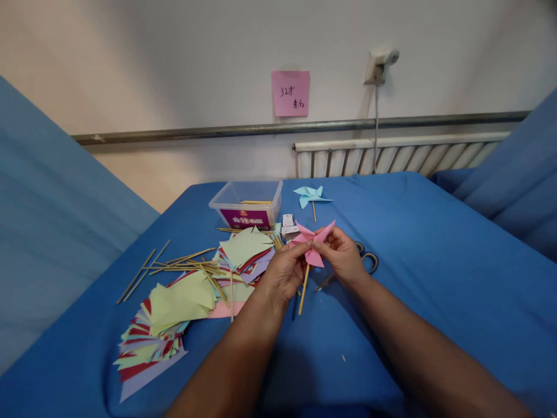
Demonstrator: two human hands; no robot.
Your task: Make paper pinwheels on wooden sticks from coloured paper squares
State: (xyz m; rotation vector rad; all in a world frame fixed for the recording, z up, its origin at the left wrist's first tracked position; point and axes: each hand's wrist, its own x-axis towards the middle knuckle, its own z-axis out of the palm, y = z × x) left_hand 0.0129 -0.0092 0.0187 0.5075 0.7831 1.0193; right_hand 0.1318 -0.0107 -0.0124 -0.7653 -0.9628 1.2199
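A pink paper pinwheel (316,256) on a thin wooden stick (304,290) is held up between both hands above the blue cloth. My left hand (285,270) is closed on its left side, thumb near the centre, with some fingers hidden behind the paper. From the other side my right hand (342,252) pinches the pinwheel, its thumb pressed close to the middle. The stick hangs below, tilted slightly. Partly behind my right hand lie dark-handled scissors (371,262), their blade tips showing under the wrist.
A light-blue pinwheel (312,196) lies farther back. A clear plastic tub (246,216) holds sticks. Cut coloured papers (183,305) and loose wooden sticks (183,266) spread across the left. Small white boxes (288,220) stand by the tub. Blue curtains (56,215) hang at both sides.
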